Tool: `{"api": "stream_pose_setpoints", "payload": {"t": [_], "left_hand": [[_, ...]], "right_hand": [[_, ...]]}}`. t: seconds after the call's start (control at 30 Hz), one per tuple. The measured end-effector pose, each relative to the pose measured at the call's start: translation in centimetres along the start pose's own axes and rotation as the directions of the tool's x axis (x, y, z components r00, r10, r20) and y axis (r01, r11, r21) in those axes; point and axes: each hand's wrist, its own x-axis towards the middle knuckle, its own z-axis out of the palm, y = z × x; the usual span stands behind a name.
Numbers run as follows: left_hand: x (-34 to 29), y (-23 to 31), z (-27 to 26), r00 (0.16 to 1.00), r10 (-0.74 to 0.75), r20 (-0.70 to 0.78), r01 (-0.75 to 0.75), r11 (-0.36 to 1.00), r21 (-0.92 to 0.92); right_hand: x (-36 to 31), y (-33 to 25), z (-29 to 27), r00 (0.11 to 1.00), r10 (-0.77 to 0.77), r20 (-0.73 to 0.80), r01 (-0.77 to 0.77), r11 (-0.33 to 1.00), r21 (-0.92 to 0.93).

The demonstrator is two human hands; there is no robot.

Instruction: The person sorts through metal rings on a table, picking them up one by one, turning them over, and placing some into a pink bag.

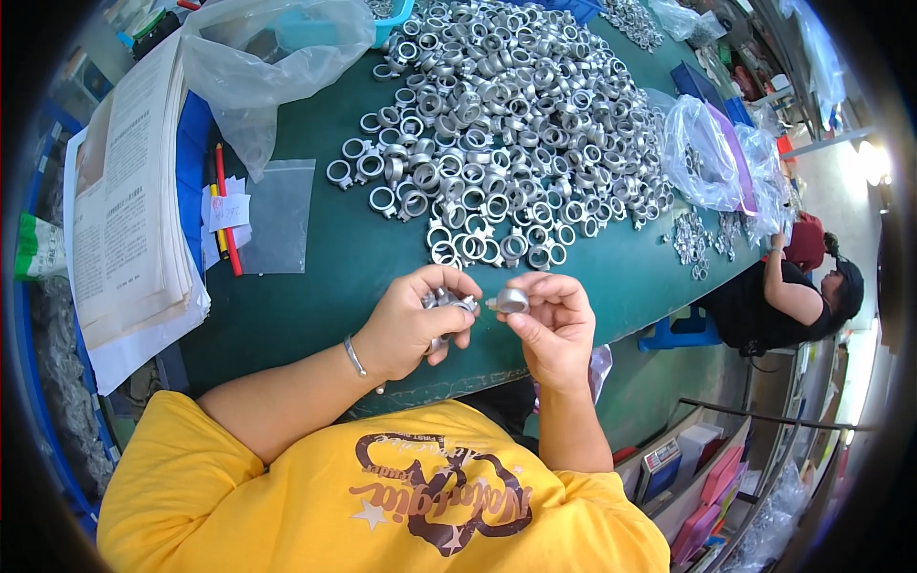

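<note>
Between thumb and fingers of my right hand (557, 327) is a silver metal ring (513, 301) with a small stub pointing left. My left hand (413, 320), a bangle on its wrist, is closed around several small silver metal parts (447, 304); the fingers partly cover them, so their exact shape is hard to make out. Both hands are raised over the near edge of the green table, close together but apart. Just beyond them spreads a large heap of similar metal rings (516, 124), many with little stubs.
On the green table (334, 315) lie a clear zip bag (282, 215), red and yellow pens (225, 210) and a paper stack (129, 201) at left. Plastic bags (707, 158) and small metal parts (690, 239) lie at right. Another person (793, 296) sits by the table's right side.
</note>
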Motion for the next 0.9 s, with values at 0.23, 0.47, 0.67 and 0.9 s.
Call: {"api": "stream_pose_setpoints", "payload": {"t": [0.23, 0.47, 0.67, 0.9], "left_hand": [[-0.1, 0.4, 0.0, 0.969, -0.181, 0.168, 0.218, 0.948, -0.232], [0.5, -0.3, -0.9, 0.959, -0.171, 0.227, 0.236, 0.925, -0.299], [0.1, -0.2, -0.5, 0.98, -0.114, 0.164, 0.132, 0.986, -0.106], [-0.3, -0.1, 0.2, 0.999, 0.048, -0.008, -0.047, 0.999, 0.011]], "right_hand": [[0.3, -0.9, 1.4, 0.913, -0.331, 0.238, 0.407, 0.709, -0.575], [2.2, -0.7, 1.4, 0.943, -0.317, 0.1, 0.247, 0.468, -0.848], [4.5, 1.3, 0.9, 0.933, -0.214, 0.29, 0.318, 0.109, -0.942], [1.9, 0.7, -0.2, 0.998, -0.025, 0.058, 0.054, 0.815, -0.577]]}}
